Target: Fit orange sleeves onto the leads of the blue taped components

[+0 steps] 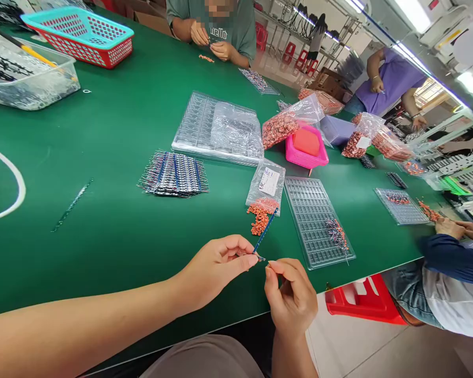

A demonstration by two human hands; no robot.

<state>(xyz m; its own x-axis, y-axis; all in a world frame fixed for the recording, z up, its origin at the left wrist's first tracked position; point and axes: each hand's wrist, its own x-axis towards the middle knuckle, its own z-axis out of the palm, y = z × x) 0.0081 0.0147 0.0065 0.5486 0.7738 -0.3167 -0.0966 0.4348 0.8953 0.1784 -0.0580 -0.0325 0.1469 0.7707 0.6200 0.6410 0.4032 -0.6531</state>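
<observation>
My left hand (220,268) is closed on a thin blue strip (265,231) that sticks up past the fingertips, with small wire-like ends at its lower tip. My right hand (292,294) pinches close to that tip; what it holds is too small to name. Just beyond the hands lies a pile of small orange rings (260,220), spilling from a clear labelled bag (266,184). To the right, a clear compartment tray (315,215) holds a bunch of thin wired pieces with orange parts (337,234). A stack of blue-banded wired strips (175,174) lies farther left.
A larger clear tray (197,123) with plastic film sits mid-table. Bags of orange rings (279,128) and a pink basket (307,152) stand behind. Red and blue baskets (110,52) and a clear bin (35,94) are at the left. Co-workers sit opposite and at the right.
</observation>
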